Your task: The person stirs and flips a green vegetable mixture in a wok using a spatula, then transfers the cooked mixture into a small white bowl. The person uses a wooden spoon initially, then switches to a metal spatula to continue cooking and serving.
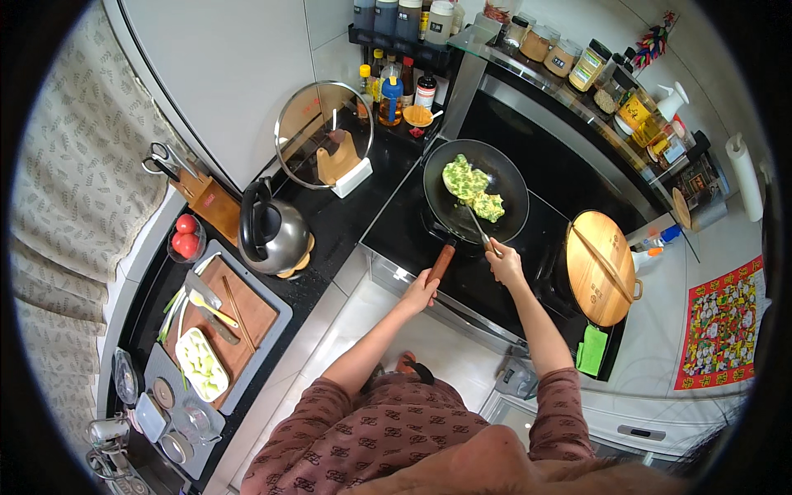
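A dark wok sits on the black cooktop with egg and chopped greens inside, in two joined clumps. My left hand grips the wok's reddish wooden handle near its end. In my right hand is a metal spatula, held by its handle; its lower end reaches into the wok at the near edge of the egg. The spatula's blade is mostly hidden by the food.
Right of the wok stands a pot with a wooden lid, a green cloth below it. A kettle, glass lid, knife block and cutting board with a cleaver occupy the left counter. Condiment jars line the shelf.
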`<state>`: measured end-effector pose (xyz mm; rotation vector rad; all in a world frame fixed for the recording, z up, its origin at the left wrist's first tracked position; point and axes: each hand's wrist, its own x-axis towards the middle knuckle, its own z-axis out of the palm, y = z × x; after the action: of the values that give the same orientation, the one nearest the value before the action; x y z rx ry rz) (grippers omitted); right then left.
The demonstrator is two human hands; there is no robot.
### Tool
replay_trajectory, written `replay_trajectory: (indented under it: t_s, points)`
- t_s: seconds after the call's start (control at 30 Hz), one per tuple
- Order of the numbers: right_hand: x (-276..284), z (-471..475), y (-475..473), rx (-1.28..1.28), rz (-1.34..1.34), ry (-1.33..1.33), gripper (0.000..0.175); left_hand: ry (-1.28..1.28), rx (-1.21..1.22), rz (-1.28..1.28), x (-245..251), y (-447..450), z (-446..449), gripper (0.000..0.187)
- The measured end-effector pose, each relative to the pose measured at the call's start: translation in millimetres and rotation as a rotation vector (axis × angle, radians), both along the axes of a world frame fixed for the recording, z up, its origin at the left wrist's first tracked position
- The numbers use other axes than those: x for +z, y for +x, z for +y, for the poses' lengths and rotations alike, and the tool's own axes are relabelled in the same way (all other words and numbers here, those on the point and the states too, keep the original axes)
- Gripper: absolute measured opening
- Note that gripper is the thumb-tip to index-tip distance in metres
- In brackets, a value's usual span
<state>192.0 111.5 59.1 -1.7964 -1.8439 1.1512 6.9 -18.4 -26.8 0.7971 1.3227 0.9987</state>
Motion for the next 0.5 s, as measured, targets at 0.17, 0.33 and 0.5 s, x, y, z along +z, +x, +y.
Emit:
replay_trajectory:
  t_s: [0.17,0.33,0.5]
  points:
    - [-23,9,10,-0.062,0.146,0.051,0.035,0.025,-0.001,-0.018,-1,-1,0,0.047]
    - [-13,-2,27,-0.062,0.037,0.387,0.035,0.039,-0.018,-0.006,-10,-3,1,0.047]
    - [2,-14,49,0.070,-0.369,0.787,0.045,0.017,-0.009,-0.039,-15,-2,2,0.046]
